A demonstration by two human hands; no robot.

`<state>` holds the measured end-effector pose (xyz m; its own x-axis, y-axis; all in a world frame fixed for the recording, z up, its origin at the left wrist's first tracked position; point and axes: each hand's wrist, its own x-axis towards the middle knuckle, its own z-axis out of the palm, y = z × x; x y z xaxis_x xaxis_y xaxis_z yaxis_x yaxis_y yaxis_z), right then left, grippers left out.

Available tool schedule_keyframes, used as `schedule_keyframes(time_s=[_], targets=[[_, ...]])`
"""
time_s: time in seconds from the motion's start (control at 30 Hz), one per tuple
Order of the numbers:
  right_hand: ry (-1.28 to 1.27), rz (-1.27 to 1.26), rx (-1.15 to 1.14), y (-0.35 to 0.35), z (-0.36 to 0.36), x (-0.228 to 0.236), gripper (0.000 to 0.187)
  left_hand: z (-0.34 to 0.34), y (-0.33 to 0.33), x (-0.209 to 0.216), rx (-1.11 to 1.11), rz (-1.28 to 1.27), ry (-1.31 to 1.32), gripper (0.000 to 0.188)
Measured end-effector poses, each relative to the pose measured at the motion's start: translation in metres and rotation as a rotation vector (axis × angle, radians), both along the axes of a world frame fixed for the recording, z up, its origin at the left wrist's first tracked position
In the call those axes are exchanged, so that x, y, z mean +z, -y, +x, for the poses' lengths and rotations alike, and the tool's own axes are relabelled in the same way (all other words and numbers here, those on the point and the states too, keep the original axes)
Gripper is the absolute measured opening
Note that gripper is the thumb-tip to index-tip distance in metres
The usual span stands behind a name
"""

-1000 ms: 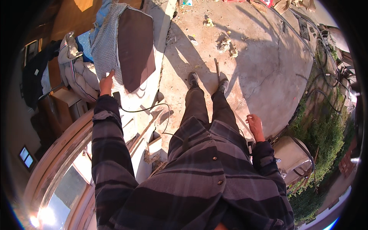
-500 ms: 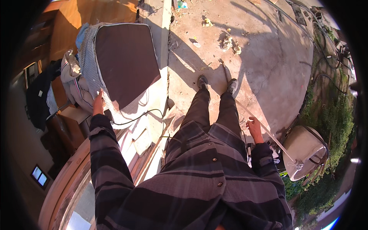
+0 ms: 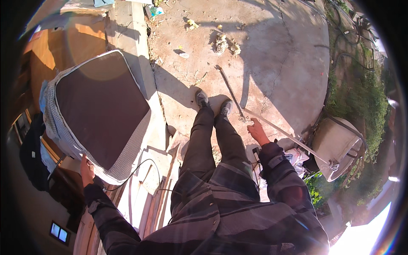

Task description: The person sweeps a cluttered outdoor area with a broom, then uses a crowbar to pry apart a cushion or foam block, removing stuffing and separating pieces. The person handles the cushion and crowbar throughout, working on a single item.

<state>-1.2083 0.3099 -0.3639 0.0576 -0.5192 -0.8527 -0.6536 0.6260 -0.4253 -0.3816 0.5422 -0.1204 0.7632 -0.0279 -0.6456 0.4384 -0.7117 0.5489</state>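
A large cushion (image 3: 100,106), with a dark brown face and pale dotted fabric round its sides, is at the left. At its lower left edge, my left hand (image 3: 87,170) grips the dotted fabric; some of its fingers are hidden there. My right hand (image 3: 257,131) is held out in front of my right hip, its fingers partly stretched and nothing visible in them. Just beyond that hand lie the end of a long pale stick (image 3: 282,132) and a dark stick (image 3: 229,89) with a frayed tip; I see no grip on either.
A pale bucket-like container (image 3: 333,146) stands at the right beside green plants (image 3: 359,106). Clumps of pale fluff (image 3: 221,43) lie on the concrete ground (image 3: 276,59) ahead. A black cable (image 3: 146,161) loops below the cushion. Wooden furniture (image 3: 78,44) is at the far left.
The view has swung, so the cushion and my left hand appear lower and further left. My right hand has reached forward and inward, nearer to the sticks.
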Motion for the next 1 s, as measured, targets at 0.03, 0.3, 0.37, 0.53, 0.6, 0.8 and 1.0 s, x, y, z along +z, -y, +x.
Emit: schedule_keyframes(time_s=[0.03, 0.3, 0.37, 0.53, 0.6, 0.8, 1.0], targets=[[-0.009, -0.002, 0.044, 0.004, 0.005, -0.023, 0.056, 0.005, -0.004, 0.008, -0.034, 0.004, -0.063, 0.028], [-0.095, -0.138, 0.443, 0.025, 0.040, -0.215, 0.051, 0.006, -0.012, 0.059, -0.036, 0.051, -0.038, 0.045], [-0.145, -0.056, 0.456, 0.031, 0.045, -0.255, 0.047, -0.007, -0.004, 0.069, -0.088, 0.006, -0.082, 0.046], [-0.257, 0.092, 0.512, 0.044, 0.059, -0.329, 0.046, -0.032, 0.018, 0.085, -0.040, 0.084, -0.067, 0.049], [-0.316, 0.106, 0.574, 0.047, 0.061, -0.350, 0.047, -0.039, 0.023, 0.090, -0.081, 0.075, -0.072, 0.052], [-0.307, 0.155, 0.795, 0.047, 0.049, -0.393, 0.067, -0.038, 0.018, 0.111, -0.654, 0.432, 0.068, 0.051], [-0.134, -0.072, 0.719, 0.041, 0.033, -0.373, 0.065, -0.038, 0.014, 0.100, -0.583, 0.328, 0.060, 0.049]])
